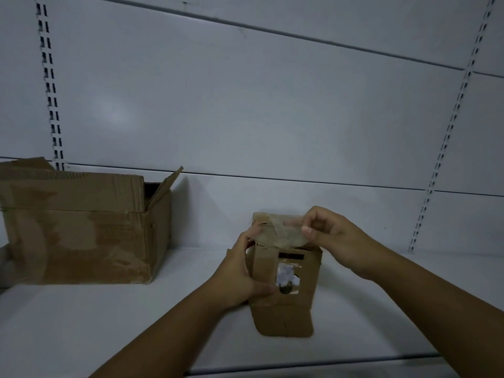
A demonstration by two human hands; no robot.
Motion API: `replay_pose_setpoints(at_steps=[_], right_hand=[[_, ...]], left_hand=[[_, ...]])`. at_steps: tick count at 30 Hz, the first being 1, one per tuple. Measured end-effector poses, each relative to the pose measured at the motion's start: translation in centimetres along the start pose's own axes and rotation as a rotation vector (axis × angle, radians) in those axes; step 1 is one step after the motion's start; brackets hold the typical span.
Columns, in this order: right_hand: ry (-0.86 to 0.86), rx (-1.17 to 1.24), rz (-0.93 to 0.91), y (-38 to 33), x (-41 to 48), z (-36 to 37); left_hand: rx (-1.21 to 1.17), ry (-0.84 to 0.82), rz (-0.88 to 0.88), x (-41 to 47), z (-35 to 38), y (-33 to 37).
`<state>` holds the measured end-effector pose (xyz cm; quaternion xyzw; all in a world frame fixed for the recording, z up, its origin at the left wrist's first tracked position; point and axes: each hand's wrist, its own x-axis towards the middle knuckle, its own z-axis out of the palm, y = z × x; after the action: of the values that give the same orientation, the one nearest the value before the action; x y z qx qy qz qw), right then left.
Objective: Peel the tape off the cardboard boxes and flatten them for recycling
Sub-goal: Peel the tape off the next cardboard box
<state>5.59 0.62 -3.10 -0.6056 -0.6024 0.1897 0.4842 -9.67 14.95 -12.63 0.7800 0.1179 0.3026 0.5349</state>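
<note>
White shelf: left hand grips small box; right hand pinches tape at its top edge.

Dim, bluish light with soft shadows, a faint glare patch on the back panel, and wide-angle edge bending.

I see a flat white shelf board filling the lower half of the frame, backed by a pale panel wall. On it, at the left edge of the frame, sits a large creased brown cardboard box with its top flaps open. Lower centre, a small brown cardboard box rests on the board, well apart from the large one.
</note>
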Motion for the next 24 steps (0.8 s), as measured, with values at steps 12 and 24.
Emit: replay_pose_setpoints(at_steps=[12,24], right_hand=[[0.449,0.4,0.23,-2.1,2.5,-1.5],[0.288,0.688,0.319,-2.3,3.2,1.7]], left_hand=[[0.26,-0.164,0.042,0.3,-3.0,1.8],[0.977,0.18,0.124,-1.5,2.1,6.5]])
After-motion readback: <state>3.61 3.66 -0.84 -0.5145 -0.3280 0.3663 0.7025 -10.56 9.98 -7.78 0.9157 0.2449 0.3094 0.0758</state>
